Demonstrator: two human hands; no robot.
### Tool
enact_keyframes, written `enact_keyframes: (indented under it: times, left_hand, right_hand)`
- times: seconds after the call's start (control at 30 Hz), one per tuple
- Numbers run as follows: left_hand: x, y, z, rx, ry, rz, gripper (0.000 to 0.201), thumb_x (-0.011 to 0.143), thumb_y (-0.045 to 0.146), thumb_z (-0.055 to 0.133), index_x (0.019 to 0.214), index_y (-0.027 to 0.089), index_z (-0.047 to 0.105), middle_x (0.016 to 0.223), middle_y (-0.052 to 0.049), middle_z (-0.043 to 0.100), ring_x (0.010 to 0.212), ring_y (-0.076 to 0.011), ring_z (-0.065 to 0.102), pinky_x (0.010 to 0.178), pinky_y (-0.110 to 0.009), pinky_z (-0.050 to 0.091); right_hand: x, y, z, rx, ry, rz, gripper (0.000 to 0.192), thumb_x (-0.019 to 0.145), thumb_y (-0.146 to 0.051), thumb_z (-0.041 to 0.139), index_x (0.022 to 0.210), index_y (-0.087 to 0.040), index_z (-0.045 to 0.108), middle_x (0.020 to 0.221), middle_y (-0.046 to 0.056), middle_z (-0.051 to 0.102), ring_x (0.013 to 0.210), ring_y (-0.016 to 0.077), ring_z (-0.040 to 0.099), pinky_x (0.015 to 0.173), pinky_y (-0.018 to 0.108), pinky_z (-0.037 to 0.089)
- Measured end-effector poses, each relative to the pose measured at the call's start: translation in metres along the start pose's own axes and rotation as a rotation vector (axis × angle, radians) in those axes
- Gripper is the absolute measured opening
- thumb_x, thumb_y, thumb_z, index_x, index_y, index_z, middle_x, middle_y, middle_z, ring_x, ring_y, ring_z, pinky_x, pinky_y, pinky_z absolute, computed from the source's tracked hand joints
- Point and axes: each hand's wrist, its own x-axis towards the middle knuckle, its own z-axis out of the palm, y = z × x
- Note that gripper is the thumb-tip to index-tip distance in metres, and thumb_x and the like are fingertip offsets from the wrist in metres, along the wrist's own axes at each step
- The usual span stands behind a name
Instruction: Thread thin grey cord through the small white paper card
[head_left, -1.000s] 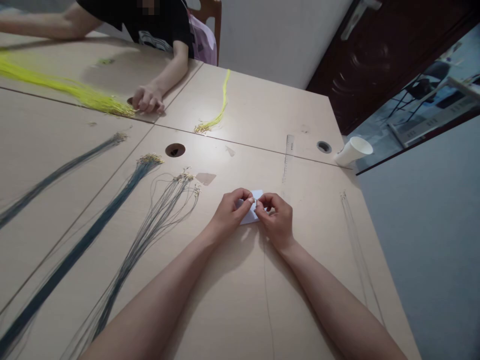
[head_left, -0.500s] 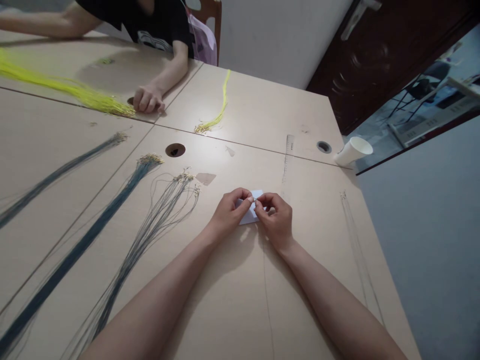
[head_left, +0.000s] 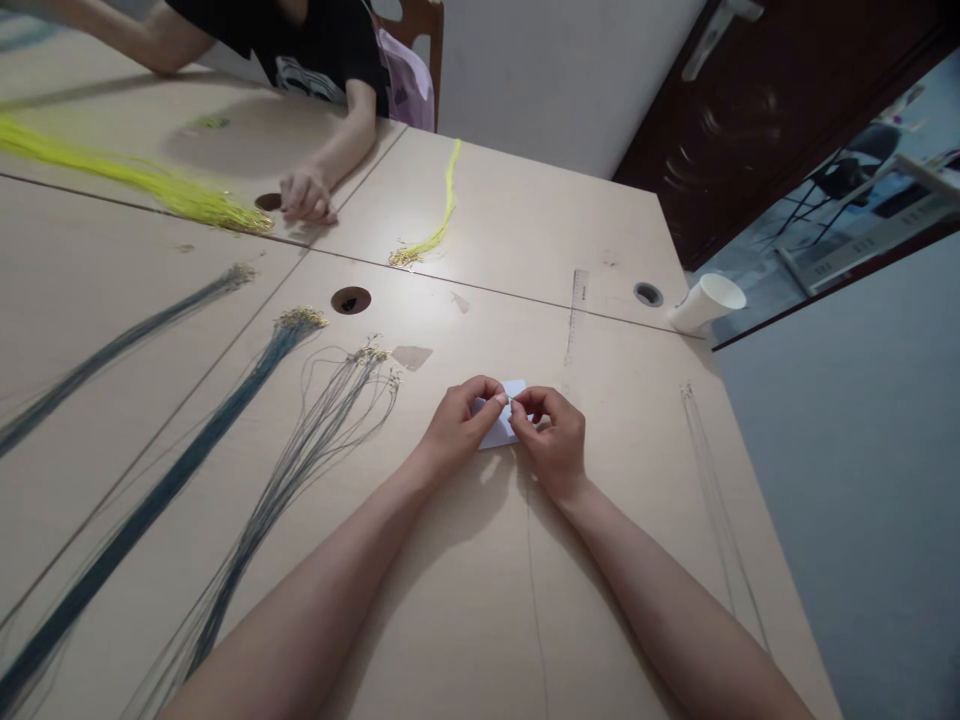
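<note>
My left hand (head_left: 469,415) and my right hand (head_left: 551,430) meet fingertip to fingertip, both closed in a pinch. Between them is the end of a thin grey cord (head_left: 534,570), whose length trails down the table towards me. Any tiny fitting at that end is too small to make out. Under the fingers lies a small white card (head_left: 499,437), partly covered by the hands. To the left, a bundle of grey cords (head_left: 300,445) with gold-coloured metal ends lies fanned out.
More bundles lie leftward: dark teal cords (head_left: 187,460), grey cords (head_left: 135,325) and yellow cords (head_left: 150,185). Past my hands are a clear ruler (head_left: 576,310), a tape roll (head_left: 648,294) and a white cup (head_left: 709,300). A co-worker's hand (head_left: 307,195) rests across the table.
My hands hold nearly the same pinch and place. Across the table, the co-worker's nearer hand has shifted slightly right with its fingers loosened, and the other arm has moved.
</note>
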Motion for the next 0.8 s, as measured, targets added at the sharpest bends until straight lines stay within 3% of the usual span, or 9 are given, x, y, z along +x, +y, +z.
enact_keyframes:
  times: [0.8]
  left_hand:
    - [-0.0002,0.0012,-0.002,0.057,-0.027,0.017,0.02,0.08,0.034,0.048,0.079,0.015,0.055,0.07,0.002,0.054,0.061,-0.0088,0.044,0.055,-0.019,0.033]
  right_hand:
    - [-0.001,0.0016,-0.0005,0.027,-0.056,0.063,0.004,0.073,-0.019,0.053,0.074,-0.019,0.056,0.065,-0.001,0.06,0.058,0.012,0.053,0.055,0.025,0.041]
